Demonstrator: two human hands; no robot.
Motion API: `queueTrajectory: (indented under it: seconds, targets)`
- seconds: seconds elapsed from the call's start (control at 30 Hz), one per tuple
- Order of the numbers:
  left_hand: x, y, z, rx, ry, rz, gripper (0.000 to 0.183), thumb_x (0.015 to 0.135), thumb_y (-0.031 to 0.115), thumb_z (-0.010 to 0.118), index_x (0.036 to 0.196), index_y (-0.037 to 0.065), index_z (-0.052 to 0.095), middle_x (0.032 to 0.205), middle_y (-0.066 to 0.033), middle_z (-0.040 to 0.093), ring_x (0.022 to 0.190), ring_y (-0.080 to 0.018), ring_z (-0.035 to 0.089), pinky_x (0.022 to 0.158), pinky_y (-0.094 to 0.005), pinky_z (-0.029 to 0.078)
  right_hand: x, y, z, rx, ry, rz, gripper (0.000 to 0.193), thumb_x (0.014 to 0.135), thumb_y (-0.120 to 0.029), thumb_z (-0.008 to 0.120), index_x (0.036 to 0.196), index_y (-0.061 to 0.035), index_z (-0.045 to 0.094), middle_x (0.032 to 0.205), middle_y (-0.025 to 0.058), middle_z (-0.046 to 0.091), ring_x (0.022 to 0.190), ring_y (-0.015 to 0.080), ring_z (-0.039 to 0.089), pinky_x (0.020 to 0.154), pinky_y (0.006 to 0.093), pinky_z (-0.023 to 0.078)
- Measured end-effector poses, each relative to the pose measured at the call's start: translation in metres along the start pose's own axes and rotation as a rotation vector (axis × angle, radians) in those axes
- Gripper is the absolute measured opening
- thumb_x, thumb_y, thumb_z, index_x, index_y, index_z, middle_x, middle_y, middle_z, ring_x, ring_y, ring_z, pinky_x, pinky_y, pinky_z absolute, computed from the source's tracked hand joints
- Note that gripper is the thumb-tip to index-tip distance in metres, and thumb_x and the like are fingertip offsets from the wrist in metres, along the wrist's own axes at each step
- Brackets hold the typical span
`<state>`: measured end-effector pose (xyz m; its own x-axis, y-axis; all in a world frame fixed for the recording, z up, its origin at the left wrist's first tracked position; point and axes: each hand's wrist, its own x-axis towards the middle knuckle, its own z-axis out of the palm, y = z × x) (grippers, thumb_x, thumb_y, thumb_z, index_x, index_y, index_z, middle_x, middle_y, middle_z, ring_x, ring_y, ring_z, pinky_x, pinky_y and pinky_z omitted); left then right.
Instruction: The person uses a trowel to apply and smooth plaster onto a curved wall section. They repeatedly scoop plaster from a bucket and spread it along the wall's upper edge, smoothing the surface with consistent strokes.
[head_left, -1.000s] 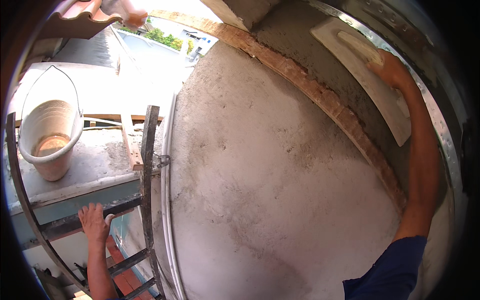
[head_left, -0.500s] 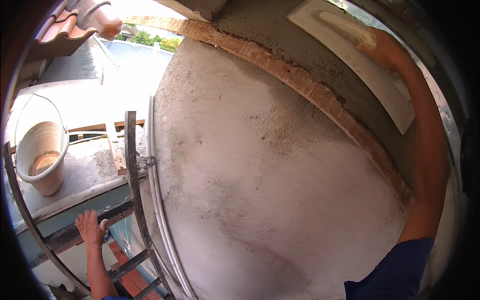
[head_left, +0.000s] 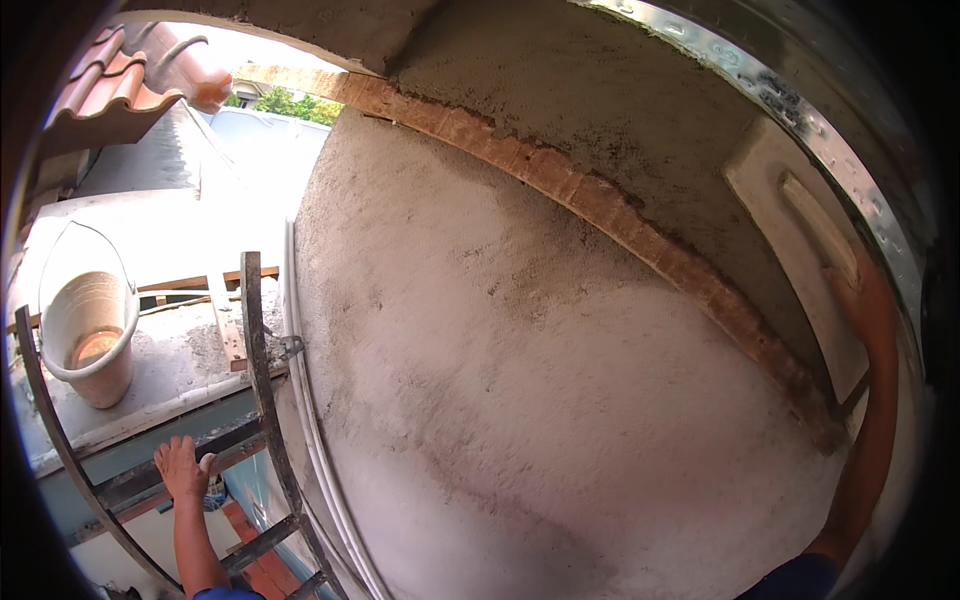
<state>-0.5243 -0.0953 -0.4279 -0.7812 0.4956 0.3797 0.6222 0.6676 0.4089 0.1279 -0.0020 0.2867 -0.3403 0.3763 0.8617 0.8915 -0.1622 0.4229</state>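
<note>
At the upper right, my right hand [head_left: 864,305] is closed round the handle of a long pale plastering float [head_left: 768,190]. The float's blade lies along a band of dark grey wet plaster [head_left: 640,110]. A reddish-brown wooden batten [head_left: 560,180] runs slantwise along the lower edge of that plaster. At the lower left, my left hand [head_left: 183,470] grips the top rung of a dark ladder [head_left: 257,350], its fingers laid over the rung and its thumb to the right.
A pale bucket [head_left: 90,345] with a wire handle stands on a ledge beyond the ladder. White pipes [head_left: 320,440] run down beside the rough wall [head_left: 480,400]. Roof tiles [head_left: 115,80] jut in at the upper left, and a shiny metal strip [head_left: 740,65] edges the plaster.
My right hand and the float have moved right and down along the plaster band. The view has shifted slightly; my left hand stays on the rung.
</note>
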Motion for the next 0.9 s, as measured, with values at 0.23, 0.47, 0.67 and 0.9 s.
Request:
queueTrajectory:
  seconds: [0.23,0.47,0.67,0.9]
  targets:
    - [0.003,-0.001,0.014,-0.040,-0.016,0.038,0.047,0.075,0.036,0.084,0.106,0.006,0.064,0.108,-0.0130,0.059,0.109,-0.0368,0.052,0.104,-0.0500,0.037,0.094,-0.143,-0.002,-0.057,0.083,-0.226,0.070,0.094,-0.043,0.069,0.147,-0.0012,0.049,0.135,0.0244,0.063,0.128,0.0386,0.059,0.108,0.0457,0.045]
    - [-0.002,-0.004,0.008,-0.016,0.004,0.015,0.049,0.075,0.037,0.084,0.108,0.006,0.065,0.106,-0.0130,0.059,0.106,-0.0356,0.053,0.102,-0.0484,0.037,0.218,-0.296,0.014,0.098,0.005,-0.362,0.065,0.093,-0.042,0.070,0.137,0.0026,0.057,0.120,0.0252,0.070,0.105,0.0347,0.071,0.092,0.0458,0.054]
    - [0.002,0.003,0.016,-0.017,0.004,0.041,0.048,0.075,0.039,0.083,0.107,0.007,0.065,0.106,-0.0120,0.060,0.105,-0.0341,0.053,0.100,-0.0480,0.037,0.273,-0.367,0.048,0.067,0.135,-0.407,0.061,0.091,-0.039,0.070,0.135,0.0018,0.058,0.114,0.0250,0.071,0.101,0.0335,0.072,0.089,0.0464,0.056]
    - [-0.002,-0.006,0.004,0.034,0.033,0.031,0.048,0.076,0.038,0.083,0.108,0.008,0.064,0.106,-0.0122,0.060,0.106,-0.0345,0.054,0.099,-0.0487,0.038,0.121,-0.381,0.001,0.030,-0.068,-0.467,0.064,0.091,-0.033,0.074,0.143,-0.0018,0.053,0.117,0.0209,0.071,0.106,0.0342,0.071,0.096,0.0452,0.054]
